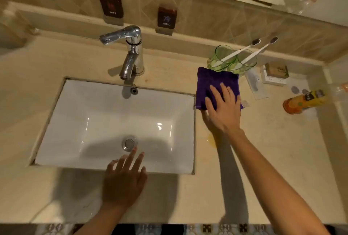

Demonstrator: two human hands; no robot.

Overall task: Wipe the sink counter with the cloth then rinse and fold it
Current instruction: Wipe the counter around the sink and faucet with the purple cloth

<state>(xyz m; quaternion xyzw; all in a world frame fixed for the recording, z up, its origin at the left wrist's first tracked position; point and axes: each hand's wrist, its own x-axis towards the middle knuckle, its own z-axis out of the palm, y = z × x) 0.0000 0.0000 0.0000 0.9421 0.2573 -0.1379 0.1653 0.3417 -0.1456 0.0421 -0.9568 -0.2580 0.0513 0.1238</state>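
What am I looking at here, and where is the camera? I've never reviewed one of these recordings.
There is no machine: a person works with bare hands, filmed by one wide camera on their head, looking down. The right hand lies flat, fingers spread, on a folded purple cloth on the counter, right of the white sink. The left hand is open at the sink's near rim, holding nothing. Behind the cloth stand two green glasses with toothbrushes; an orange bottle lies further right. The tap shows no running water.

Right hand (224, 108) lies flat, fingers spread; left hand (124, 180) hovers open.
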